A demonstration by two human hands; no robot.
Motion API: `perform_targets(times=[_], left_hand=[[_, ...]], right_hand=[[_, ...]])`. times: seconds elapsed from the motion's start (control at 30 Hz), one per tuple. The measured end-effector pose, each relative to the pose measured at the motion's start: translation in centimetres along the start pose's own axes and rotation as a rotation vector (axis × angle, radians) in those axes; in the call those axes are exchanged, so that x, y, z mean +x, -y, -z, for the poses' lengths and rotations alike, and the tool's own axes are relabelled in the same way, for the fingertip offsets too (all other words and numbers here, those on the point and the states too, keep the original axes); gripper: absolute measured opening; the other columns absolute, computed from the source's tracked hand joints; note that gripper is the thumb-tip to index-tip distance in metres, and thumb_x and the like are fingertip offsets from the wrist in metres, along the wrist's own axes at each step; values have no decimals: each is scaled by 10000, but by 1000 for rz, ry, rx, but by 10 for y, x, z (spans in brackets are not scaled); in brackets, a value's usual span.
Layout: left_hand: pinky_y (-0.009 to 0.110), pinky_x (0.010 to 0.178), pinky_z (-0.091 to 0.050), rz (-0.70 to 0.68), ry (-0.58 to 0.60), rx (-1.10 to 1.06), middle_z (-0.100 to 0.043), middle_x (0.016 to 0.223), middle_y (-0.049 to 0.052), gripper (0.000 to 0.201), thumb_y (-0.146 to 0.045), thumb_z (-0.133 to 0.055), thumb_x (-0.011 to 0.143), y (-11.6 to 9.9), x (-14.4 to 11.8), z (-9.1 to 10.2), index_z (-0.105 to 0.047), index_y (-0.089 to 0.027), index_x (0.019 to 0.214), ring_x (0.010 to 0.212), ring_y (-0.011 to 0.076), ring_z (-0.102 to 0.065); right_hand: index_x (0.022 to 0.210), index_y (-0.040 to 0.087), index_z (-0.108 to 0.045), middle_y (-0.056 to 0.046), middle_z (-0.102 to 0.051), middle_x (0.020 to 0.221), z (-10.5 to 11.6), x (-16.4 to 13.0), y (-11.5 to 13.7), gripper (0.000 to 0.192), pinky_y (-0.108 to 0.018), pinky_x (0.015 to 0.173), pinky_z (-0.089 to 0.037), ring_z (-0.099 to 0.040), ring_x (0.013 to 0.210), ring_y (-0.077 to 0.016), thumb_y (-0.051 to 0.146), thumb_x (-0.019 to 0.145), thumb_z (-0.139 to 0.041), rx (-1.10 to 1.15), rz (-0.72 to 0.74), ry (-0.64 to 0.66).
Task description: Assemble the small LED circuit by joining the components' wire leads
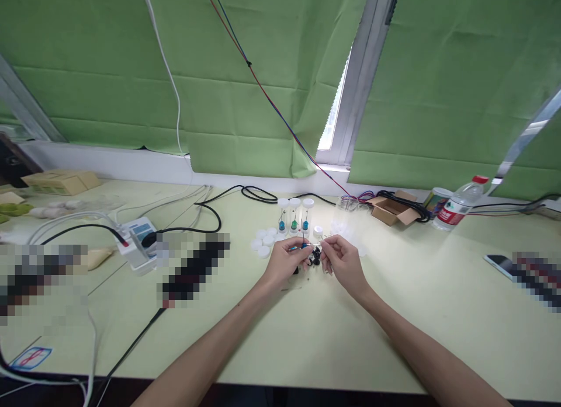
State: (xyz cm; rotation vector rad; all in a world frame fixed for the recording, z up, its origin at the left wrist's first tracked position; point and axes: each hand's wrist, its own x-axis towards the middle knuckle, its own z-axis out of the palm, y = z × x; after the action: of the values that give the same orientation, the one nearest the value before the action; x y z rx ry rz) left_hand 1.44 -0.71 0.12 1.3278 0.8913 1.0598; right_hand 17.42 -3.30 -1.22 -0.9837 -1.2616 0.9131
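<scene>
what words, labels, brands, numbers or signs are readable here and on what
No text reads clearly.
Bottle: white characters on red label, too small to read.
Container beside it: print too blurred.
Table: red mark in blue outline, unclear.

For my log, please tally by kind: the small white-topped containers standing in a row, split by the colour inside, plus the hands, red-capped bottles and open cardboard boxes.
Containers with blue inside: 2
Container with green inside: 1
Hands: 2
Red-capped bottle: 1
Open cardboard box: 1
Total: 7
</scene>
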Motion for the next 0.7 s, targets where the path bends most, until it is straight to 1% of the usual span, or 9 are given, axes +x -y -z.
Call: perform_targets(times=[0.1,0.2,0.3,0.5,0.57,0.7], left_hand=[[255,547,-418,-30,10,21,-566,572,-15,260,-395,-743,702,1,0,1,-646,-163,767,470,106,-502],[255,544,-421,-66,18,57,-560,568,-15,268,-415,-723,722,4,0,1,-643,-164,771,470,107,-503],[252,521,-417,-75,18,88,-562,581,-7,283,-435,-704,739,6,1,1,-641,-163,786,482,116,-512],[247,499,-409,-65,-1,117,-550,564,-13,283,-430,-716,723,4,0,0,-641,-165,786,471,114,-504],[247,491,-407,-71,-5,118,-552,564,-12,297,-448,-720,713,3,0,0,-644,-166,773,468,116,-506],[248,488,-410,-77,1,124,-552,566,-11,315,-465,-726,704,3,-1,0,-648,-166,766,464,115,-505]], right_hand=[[757,203,-543,51,-509,512,1,-1,0,306,-234,391,-367,-466,380,-92,472,873,-632,-72,21,8],[735,209,-524,76,-434,456,0,-2,1,320,-232,380,-322,-411,353,-88,479,886,-608,-96,21,13],[711,213,-506,81,-415,440,0,-2,2,344,-234,370,-285,-385,338,-88,497,873,-614,-89,7,11],[730,220,-503,98,-390,408,2,0,-2,331,-229,370,-272,-367,315,-86,498,871,-614,-56,-22,45],[733,217,-503,108,-371,400,3,2,-5,336,-221,365,-264,-363,304,-81,501,860,-628,-20,-56,60],[727,211,-499,124,-338,371,4,5,-8,354,-202,344,-211,-331,285,-69,499,812,-686,125,-185,93]])
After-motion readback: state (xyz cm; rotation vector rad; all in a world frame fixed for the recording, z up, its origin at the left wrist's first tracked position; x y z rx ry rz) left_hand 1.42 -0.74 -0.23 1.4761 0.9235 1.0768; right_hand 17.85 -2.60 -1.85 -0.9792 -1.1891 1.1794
